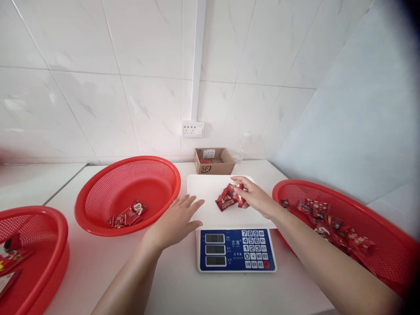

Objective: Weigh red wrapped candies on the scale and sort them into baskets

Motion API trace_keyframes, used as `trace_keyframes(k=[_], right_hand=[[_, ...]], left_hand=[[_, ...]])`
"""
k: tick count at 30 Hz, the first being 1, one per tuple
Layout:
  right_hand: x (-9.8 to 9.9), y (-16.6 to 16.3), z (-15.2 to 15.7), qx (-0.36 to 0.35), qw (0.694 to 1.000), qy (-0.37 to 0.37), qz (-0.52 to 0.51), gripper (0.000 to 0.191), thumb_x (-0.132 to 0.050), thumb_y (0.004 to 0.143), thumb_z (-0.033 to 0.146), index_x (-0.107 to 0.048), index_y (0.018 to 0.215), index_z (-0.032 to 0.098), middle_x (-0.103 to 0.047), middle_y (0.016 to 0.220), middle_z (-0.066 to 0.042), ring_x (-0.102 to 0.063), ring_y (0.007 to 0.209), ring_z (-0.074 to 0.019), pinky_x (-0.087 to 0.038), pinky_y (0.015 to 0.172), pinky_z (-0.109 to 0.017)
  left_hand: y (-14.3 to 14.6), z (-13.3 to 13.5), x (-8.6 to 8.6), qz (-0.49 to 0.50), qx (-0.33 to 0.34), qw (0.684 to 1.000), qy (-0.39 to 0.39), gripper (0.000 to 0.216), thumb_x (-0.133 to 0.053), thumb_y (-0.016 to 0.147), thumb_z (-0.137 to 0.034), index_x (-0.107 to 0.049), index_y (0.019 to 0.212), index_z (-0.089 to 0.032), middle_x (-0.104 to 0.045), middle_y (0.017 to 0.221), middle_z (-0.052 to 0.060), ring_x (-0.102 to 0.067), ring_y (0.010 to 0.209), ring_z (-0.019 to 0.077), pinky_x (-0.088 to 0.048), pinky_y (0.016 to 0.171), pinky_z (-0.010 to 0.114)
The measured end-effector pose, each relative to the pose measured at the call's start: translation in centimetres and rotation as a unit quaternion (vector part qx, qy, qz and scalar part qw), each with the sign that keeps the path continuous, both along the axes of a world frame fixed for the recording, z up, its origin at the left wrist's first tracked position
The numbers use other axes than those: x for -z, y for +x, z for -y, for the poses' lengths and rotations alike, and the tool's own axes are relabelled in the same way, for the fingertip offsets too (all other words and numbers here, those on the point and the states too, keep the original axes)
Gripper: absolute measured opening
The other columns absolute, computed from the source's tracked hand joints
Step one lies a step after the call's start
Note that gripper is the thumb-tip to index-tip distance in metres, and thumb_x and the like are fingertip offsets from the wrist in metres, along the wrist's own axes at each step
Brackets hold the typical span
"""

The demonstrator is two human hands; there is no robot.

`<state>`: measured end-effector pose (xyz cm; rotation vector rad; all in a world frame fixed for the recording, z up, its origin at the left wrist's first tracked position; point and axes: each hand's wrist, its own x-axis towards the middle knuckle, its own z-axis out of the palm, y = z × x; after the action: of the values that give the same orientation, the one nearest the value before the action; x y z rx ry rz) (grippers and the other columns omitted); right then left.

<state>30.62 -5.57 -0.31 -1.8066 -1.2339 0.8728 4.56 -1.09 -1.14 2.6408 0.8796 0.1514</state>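
My right hand (251,194) is closed on a small red packet (239,195) above the white pan of a weighing scale (203,210). Other red packets (226,199) lie on the pan just left of those fingers, partly overlapped by the held one. My left hand (179,221), fingers spread and holding nothing, hovers by the pan's left edge, beside the middle red basket (127,162). The scale's blue keypad panel (236,249) with its grey displays faces me.
Several red packets lie in the right basket (397,258), and a few in the middle one. At far left stands another red basket (52,262) with packages inside. Behind the scale are a cardboard box (218,167) and a clear bottle (242,148) against the tiled wall.
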Motion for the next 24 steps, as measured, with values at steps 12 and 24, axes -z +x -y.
trace_keyframes(k=[12,24], right_hand=[[1.0,3.3,2.0,0.015,0.995,-0.004,0.102,0.05,-0.056,0.077,0.033,-0.047,0.126,0.03,-0.065,0.105,-0.004,-0.062,0.083,-0.0177,-0.056,0.056,-0.026],[0.0,3.1,4.7,0.018,0.978,0.045,0.203,0.042,-0.05,0.08,0.04,-0.054,0.119,0.026,-0.064,0.116,-0.006,-0.057,0.11,-0.0243,-0.046,0.094,-0.043]], left_hand=[[0.0,-0.1,-0.1,-0.015,0.002,1.0,-0.005,0.055,-0.041,0.092,-0.043,-0.028,0.142,-0.026,-0.028,0.149,0.006,-0.019,0.138,0.027,-0.024,0.108,0.046],[-0.1,-0.3,0.2,-0.009,-0.001,1.0,0.004,0.054,-0.039,0.092,-0.045,-0.028,0.142,-0.026,-0.029,0.149,0.008,-0.02,0.138,0.0262,-0.024,0.108,0.043]])
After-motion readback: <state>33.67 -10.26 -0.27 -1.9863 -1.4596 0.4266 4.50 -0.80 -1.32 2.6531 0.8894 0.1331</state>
